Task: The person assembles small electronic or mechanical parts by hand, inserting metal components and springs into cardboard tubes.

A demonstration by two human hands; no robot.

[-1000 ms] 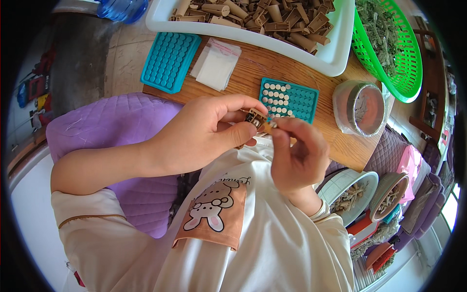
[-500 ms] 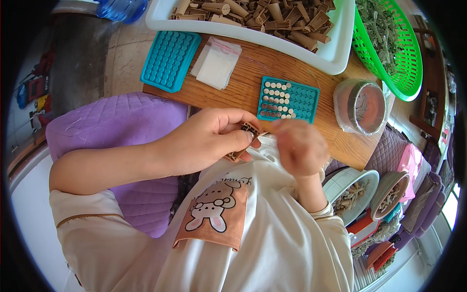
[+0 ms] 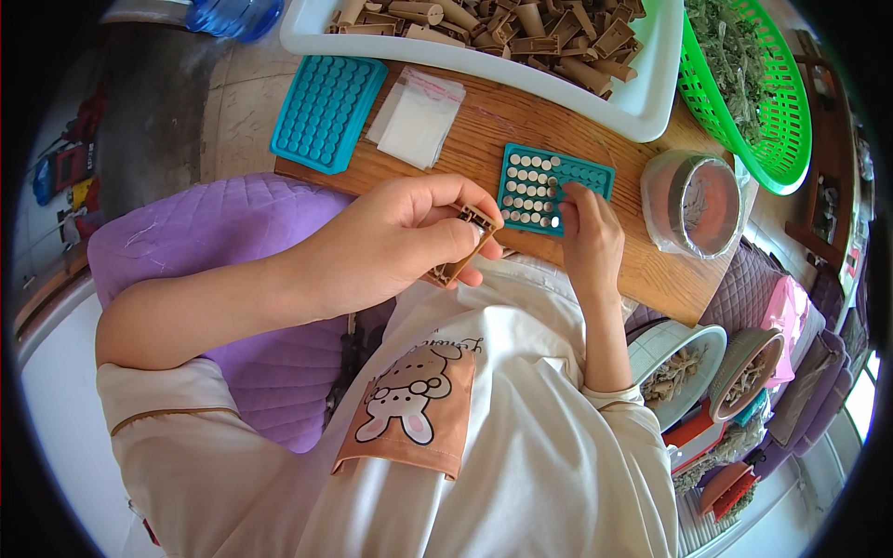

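Observation:
My left hand (image 3: 409, 232) is closed around a small brown box-like casing (image 3: 453, 270), tilted, with its hollow side up and small metal-coloured parts inside. The left thumb presses near its middle. My right hand (image 3: 593, 237) reaches over a teal tray (image 3: 588, 167) with round pockets; its thumb and fingertips come together at the tray's discs, and whatever they pinch is too small to make out. Rows of small round silvery discs (image 3: 528, 189) fill the tray's left side.
A white bin (image 3: 642, 121) of brown casings stands at the back. Left on the wooden table lie a second teal tray (image 3: 327, 112) and clear bags (image 3: 419, 121). To the right are a plastic-lined tub (image 3: 665, 209), a green basket (image 3: 791, 130) and a pale basin (image 3: 712, 349).
My right hand has moved from beside the casing up and right to the teal tray. My left hand has risen slightly, still holding the casing.

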